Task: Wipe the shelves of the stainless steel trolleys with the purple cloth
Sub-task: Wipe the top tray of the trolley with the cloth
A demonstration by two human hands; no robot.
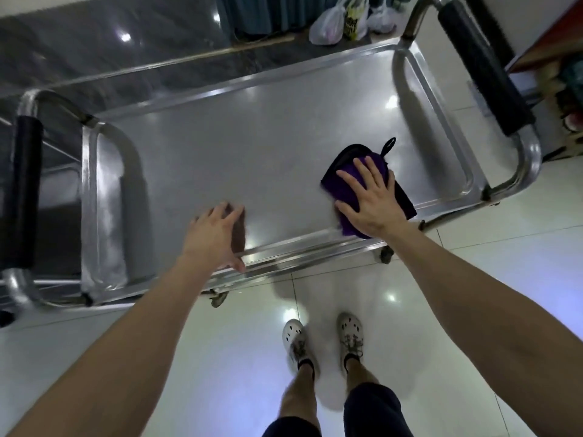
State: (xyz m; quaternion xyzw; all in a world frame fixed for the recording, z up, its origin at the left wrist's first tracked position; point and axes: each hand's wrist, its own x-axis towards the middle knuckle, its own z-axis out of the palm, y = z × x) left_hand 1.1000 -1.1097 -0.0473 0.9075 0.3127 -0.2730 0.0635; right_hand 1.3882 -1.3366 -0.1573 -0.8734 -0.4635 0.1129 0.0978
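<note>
"Purple cloth (329,187), where's it sitting right now?"

"On the top shelf (252,137) of the stainless steel trolley (299,247), towards the right end and close to the near rim; it has black edging, and a small black loop pokes out at its far corner."

"And the hands?"

"Right hand (372,203) lies flat on top of it, fingers straight and spread, pressing it onto the steel; left hand (214,234) is well to the left on bare metal, fingers loosely bent with their tips on the shelf, thumb on the near rim, holding nothing."

"That shelf's a tray, really?"

"Shallow one, raised lip all round; the cloth lies inside it; a black-sleeved handle (482,64) arches over each end."

"Any writing anywhere?"

"Plastic bags (328,26) on the floor beyond the trolley; one is printed yellow and black, too blurred to read; what's in them I can't tell."
</note>
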